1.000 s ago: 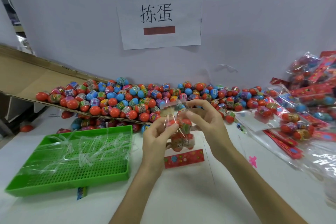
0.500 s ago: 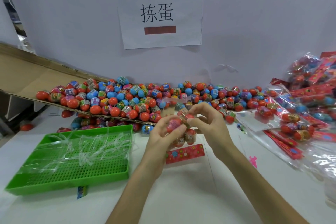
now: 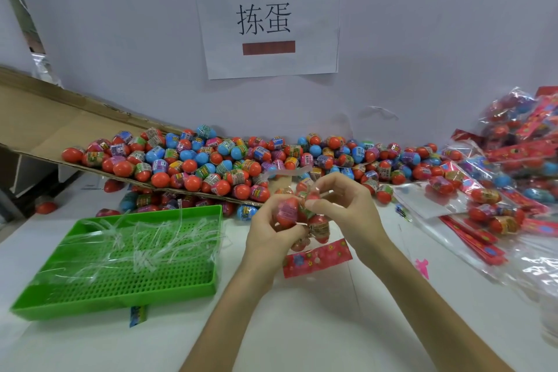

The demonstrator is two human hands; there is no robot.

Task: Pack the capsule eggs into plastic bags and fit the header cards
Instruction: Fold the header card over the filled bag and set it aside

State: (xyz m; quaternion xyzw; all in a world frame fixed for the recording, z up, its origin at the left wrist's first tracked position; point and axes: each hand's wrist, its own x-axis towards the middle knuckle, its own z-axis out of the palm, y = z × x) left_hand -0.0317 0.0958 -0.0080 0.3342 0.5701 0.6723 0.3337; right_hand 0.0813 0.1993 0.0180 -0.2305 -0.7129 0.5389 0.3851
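Since 1 s ago left hand (image 3: 268, 235) & right hand (image 3: 347, 208) have bunched the clear plastic bag (image 3: 318, 225) tighter, w/ glossy oval eggs (image 3: 287, 211) pulled up btwn them. Left curls round the bundle from below; right pinches crinkly film at top. Bag is held just above the white counter (image 3: 302, 326), over a flat red header card (image 3: 320, 257). Perforated green tray (image 3: 120, 305) w/ clear strips (image 3: 136, 238) sits left.

White table (image 3: 302, 326); green tray (image 3: 120, 296); header card (image 3: 317, 257).
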